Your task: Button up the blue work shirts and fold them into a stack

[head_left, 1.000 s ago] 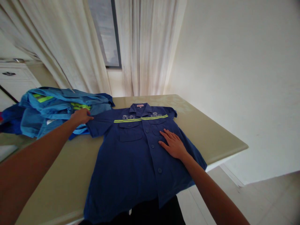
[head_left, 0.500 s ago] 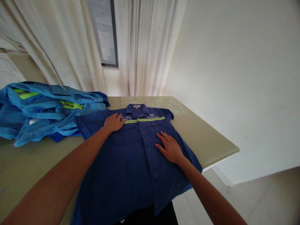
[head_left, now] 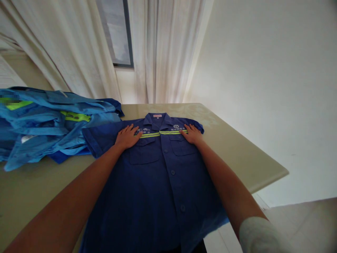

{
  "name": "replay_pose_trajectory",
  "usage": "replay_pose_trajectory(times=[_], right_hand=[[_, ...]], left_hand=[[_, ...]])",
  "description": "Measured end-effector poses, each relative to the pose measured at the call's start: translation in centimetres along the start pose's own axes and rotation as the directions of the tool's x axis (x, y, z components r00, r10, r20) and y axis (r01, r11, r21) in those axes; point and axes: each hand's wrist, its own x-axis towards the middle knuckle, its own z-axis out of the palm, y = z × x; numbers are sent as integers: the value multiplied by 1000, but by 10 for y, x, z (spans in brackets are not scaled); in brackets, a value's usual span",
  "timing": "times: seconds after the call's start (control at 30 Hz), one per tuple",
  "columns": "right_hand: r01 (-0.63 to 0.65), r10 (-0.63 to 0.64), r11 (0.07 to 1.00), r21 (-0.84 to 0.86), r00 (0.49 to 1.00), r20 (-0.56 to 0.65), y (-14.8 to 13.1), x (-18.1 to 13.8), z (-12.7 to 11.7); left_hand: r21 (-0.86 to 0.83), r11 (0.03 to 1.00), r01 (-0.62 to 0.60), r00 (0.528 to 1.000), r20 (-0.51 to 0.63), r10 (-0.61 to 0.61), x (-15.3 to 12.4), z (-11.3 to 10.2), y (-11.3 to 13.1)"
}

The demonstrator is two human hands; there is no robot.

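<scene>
A dark blue short-sleeved work shirt (head_left: pixel 158 182) with a yellow-green reflective chest stripe lies buttoned and face up on the beige table (head_left: pixel 237 151), its hem hanging over the near edge. My left hand (head_left: pixel 127 136) lies flat with fingers spread on the shirt's left chest, near the shoulder. On the right chest, by the right shoulder, my right hand (head_left: pixel 193 134) also rests flat and open. Neither hand grips the cloth.
A heap of lighter blue work clothes (head_left: pixel 44 123) with yellow-green stripes lies on the table's left side, touching the shirt's left sleeve. White curtains (head_left: pixel 163 52) and a window stand behind the table. The table's right edge drops to a pale floor (head_left: pixel 302 225).
My left hand came from the sleeve by the heap onto the shirt's left chest. My right hand slid up from the shirt's middle to the right shoulder area.
</scene>
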Motion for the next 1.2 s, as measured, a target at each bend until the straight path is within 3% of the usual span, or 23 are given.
replay_pose_trajectory(times=[0.17, 0.27, 0.33, 0.37, 0.43, 0.53, 0.63, 0.73, 0.83, 0.9, 1.03, 1.13, 1.2], right_hand=[[-123, 125, 992, 39, 989, -78, 8, 0, 16], [-200, 203, 978, 56, 976, -72, 7, 0, 17], [-207, 211, 976, 60, 976, -62, 7, 1, 18], [-200, 203, 978, 58, 977, -69, 8, 1, 19], [-183, 187, 982, 49, 978, -93, 9, 1, 20], [-154, 155, 988, 15, 979, -134, 10, 2, 18], [-151, 144, 987, -54, 984, -109, 2, 7, 7], [-128, 116, 986, -102, 987, -115, -19, 22, -6], [47, -65, 995, -89, 976, -206, -44, 45, -9], [145, -151, 988, -46, 973, -174, -56, 61, -2], [118, -120, 991, 67, 993, 20, -63, 83, 19], [111, -114, 989, 100, 993, 23, -61, 87, 27], [114, -117, 988, 105, 993, 18, -59, 87, 28]], left_hand=[[-136, 952, 276, 961, 34, -274, 35, -8, 16], [-190, 852, 488, 859, -67, -507, 61, -9, 42], [-240, 797, 554, 799, -114, -590, 71, -6, 58], [-256, 799, 545, 797, -140, -588, 74, -3, 62], [-242, 868, 434, 853, -200, -482, 74, 4, 66], [-147, 979, 145, 948, -262, -180, 69, 12, 62], [-81, 997, -11, 981, -193, -5, 68, 16, 59], [-38, 998, -40, 993, -113, 36, 72, 18, 59], [-16, 1000, -19, 994, -104, 17, 75, 20, 60], [-4, 1000, -8, 997, -80, 8, 75, 21, 61], [7, 1000, 18, 997, -73, -17, 75, 21, 61], [6, 999, -36, 994, -101, 37, 76, 22, 61], [0, 997, -72, 996, -53, 72, 77, 22, 61]])
